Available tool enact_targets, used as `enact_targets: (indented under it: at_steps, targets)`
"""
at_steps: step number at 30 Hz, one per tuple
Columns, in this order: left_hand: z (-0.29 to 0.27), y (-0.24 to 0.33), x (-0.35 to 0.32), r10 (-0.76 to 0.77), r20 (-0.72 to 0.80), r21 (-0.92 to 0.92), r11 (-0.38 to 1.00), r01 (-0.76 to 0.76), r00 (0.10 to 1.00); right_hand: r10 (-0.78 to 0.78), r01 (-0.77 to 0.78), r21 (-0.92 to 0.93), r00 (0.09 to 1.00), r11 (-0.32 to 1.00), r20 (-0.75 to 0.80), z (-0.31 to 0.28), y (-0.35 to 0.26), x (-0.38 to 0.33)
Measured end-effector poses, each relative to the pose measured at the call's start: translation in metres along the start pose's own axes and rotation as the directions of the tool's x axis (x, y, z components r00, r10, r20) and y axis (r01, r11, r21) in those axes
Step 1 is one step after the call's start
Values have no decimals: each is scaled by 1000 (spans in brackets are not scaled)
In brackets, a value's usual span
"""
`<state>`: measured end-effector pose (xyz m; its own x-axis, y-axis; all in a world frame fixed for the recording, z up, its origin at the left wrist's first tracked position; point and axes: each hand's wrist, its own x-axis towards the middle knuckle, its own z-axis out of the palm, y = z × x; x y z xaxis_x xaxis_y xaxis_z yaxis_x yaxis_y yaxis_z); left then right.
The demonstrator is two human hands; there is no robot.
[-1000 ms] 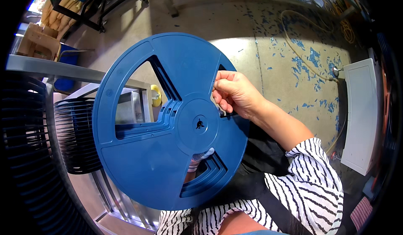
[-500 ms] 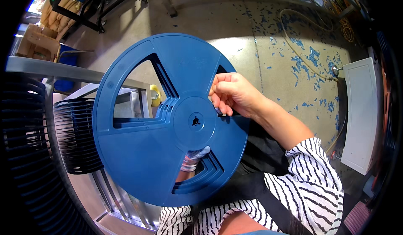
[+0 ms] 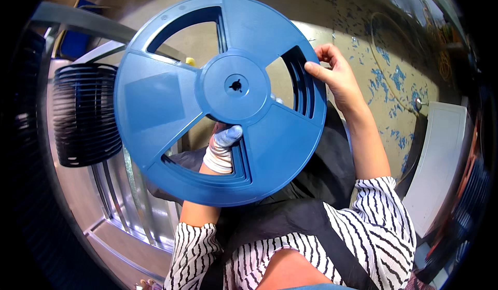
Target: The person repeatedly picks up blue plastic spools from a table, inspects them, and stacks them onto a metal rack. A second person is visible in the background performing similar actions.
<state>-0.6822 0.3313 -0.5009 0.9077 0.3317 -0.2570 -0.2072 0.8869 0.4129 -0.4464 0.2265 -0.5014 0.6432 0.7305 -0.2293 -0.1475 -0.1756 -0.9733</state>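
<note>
My gloved left hand (image 3: 222,144) holds the stack of blue reels (image 3: 220,77) at the frame's centre, thumb through its lower opening. My bare right hand (image 3: 337,77) lays its thumb over the right rim; I cannot tell whether its fingers grip. Dark reels (image 3: 85,116) stand at left; blue scraps (image 3: 397,80) litter the floor (image 3: 360,57), upper right.
</note>
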Motion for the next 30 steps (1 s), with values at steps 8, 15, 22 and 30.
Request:
enact_targets:
  at_steps: [8,15,22,30]
  targets:
    - [19,4,5,18,-295,-57,998,-37,955,-4,27,688,999,725,-34,-50,-26,-2]
    - [-28,0,17,-69,-320,-115,993,33,945,-331,552,366,792,749,-513,-73,-56,-13]
    - [-51,-25,23,205,-223,396,912,-104,953,-740,842,-270,540,467,402,73,-80,-78]
    - [-23,-11,-11,143,-61,156,979,-132,988,-767,869,-68,467,490,439,142,-53,-112]
